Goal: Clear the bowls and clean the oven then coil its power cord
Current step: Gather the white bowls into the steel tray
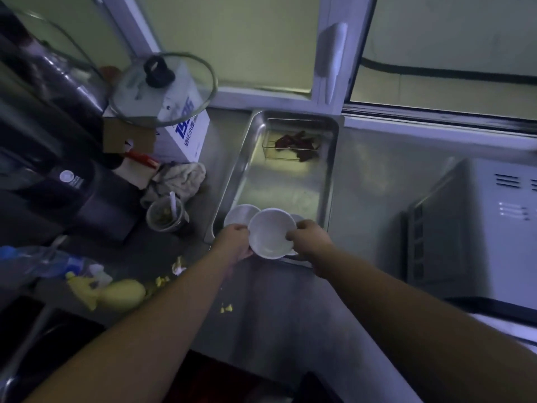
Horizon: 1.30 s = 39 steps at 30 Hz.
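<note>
Bowl: round white ceramic bowl [271,232], frame centre, above steel tray's [331,181] near end.
Hands: left hand [234,242] and right hand [308,238] grip opposite rims, equally near.

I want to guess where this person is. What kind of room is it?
Most likely a kitchen. A person's hands hold a white bowl over a metal tray with red chillies in it, a glass pot lid leans nearby, and a countertop oven stands on the steel counter.
</note>
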Each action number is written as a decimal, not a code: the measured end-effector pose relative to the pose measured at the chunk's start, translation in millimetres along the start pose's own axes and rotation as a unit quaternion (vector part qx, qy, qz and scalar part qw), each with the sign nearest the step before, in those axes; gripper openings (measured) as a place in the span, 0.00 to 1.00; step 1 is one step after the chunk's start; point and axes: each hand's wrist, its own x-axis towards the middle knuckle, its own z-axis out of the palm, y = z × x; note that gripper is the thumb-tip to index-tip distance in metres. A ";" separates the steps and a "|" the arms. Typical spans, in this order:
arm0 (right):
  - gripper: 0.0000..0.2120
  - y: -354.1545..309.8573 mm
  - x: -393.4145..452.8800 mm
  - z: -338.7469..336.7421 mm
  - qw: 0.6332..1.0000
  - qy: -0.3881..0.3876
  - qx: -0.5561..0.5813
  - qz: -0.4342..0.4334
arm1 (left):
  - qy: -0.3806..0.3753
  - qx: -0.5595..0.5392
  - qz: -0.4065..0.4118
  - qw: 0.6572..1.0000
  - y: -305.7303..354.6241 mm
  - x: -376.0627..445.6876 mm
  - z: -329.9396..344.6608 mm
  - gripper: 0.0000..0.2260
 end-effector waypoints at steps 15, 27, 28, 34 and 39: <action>0.16 -31.1 66.3 73.1 0.998 -0.046 -0.023 0.042 | 0.051 0.075 0.011 0.996 -14.4 93.1 -52.6 0.15; 0.12 -34.1 78.3 82.1 0.997 -0.045 -0.040 0.047 | 0.054 0.205 0.022 0.977 3.3 84.1 -48.6 0.17; 0.12 -34.7 77.9 81.2 0.997 -0.049 -0.041 0.050 | 0.055 0.211 0.020 0.976 3.2 84.8 -48.8 0.17; 0.15 -37.7 62.7 76.1 0.995 -0.069 -0.062 0.044 | 0.038 0.260 0.014 0.965 5.4 89.8 -54.1 0.23; 0.23 -30.4 37.0 65.5 0.996 -0.067 -0.037 0.047 | 0.071 0.361 0.088 0.926 13.1 61.8 -45.9 0.17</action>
